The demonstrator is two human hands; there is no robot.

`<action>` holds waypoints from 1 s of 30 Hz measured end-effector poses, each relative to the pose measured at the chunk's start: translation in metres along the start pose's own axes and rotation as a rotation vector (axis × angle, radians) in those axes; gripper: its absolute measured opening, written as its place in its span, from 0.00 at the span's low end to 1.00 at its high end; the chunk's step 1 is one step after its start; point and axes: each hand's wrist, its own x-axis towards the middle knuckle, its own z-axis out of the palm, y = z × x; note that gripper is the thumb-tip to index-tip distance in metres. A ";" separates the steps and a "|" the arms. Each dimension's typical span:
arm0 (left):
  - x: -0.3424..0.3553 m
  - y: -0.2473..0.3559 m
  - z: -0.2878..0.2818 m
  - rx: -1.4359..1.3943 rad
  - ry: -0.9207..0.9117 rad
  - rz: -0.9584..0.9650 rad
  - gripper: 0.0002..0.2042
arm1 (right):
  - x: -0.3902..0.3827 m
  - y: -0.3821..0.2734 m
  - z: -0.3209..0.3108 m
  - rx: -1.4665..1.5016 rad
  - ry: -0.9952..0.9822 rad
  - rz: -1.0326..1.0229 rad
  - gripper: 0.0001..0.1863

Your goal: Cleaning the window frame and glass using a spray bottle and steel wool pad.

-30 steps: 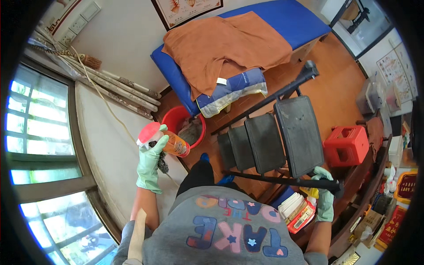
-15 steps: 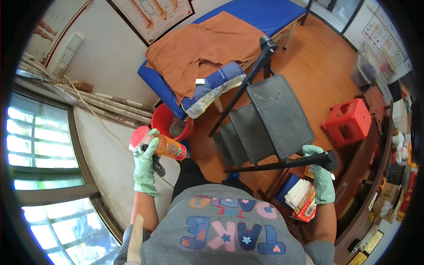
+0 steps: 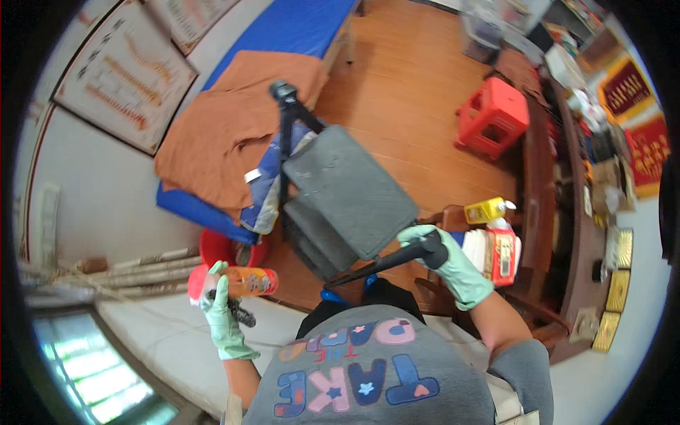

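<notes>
My left hand (image 3: 225, 322), in a pale green rubber glove, is closed around an orange bottle (image 3: 249, 280) with a red cap, which lies nearly sideways. A dark steel wool scourer (image 3: 243, 314) sticks out from under the same fingers. My right hand (image 3: 457, 273), gloved alike, grips the black tube frame of a step ladder (image 3: 354, 191) near its rounded end. The ladder stands in front of me, its wide dark grey treads facing up and its far frame end pointing toward the bed.
A blue bed (image 3: 258, 35) with a brown cloth (image 3: 219, 127) stands far left, a red bucket (image 3: 216, 248) below its near end. On the right are a red stool (image 3: 494, 119), a yellow pump bottle (image 3: 487, 210), tissue packs (image 3: 501, 255) and a wooden bench (image 3: 542, 205).
My view has turned to the right, so bed, ladder and stool sit further left. My right hand appears closer to my body's middle, still on the frame; the left keeps bottle and scourer.
</notes>
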 end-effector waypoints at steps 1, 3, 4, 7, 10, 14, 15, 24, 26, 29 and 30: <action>-0.002 0.009 -0.012 0.016 -0.011 -0.005 0.25 | -0.007 -0.002 0.022 -0.112 0.014 -0.097 0.18; 0.002 0.017 -0.033 0.109 -0.081 0.030 0.26 | -0.016 -0.006 0.048 -0.039 0.027 0.004 0.18; -0.003 0.018 -0.037 0.114 -0.084 0.046 0.26 | -0.025 -0.026 0.061 0.085 -0.001 0.069 0.18; -0.016 0.024 -0.013 0.135 -0.051 0.076 0.25 | -0.019 -0.019 0.071 0.426 -0.026 0.084 0.22; -0.018 0.011 0.004 0.171 -0.023 0.084 0.25 | -0.024 -0.028 0.058 -0.336 0.052 -0.175 0.36; -0.039 0.013 0.021 0.206 0.034 0.097 0.24 | -0.071 0.007 0.018 -0.588 0.178 -0.255 0.37; -0.042 0.016 0.030 0.188 0.056 0.116 0.24 | -0.088 0.031 0.000 -0.661 0.203 -0.174 0.36; -0.034 0.033 0.071 0.239 -0.033 0.158 0.24 | -0.235 0.129 -0.082 -0.918 -0.525 0.955 0.43; -0.034 0.042 0.083 0.211 -0.032 0.174 0.25 | -0.222 0.125 -0.082 -0.888 -0.513 1.074 0.53; -0.013 0.034 0.083 0.164 -0.079 0.202 0.26 | -0.227 0.137 -0.089 -0.714 -0.474 1.210 0.54; -0.010 0.037 0.086 0.161 -0.092 0.204 0.26 | -0.226 0.118 -0.083 -0.783 -0.465 1.168 0.55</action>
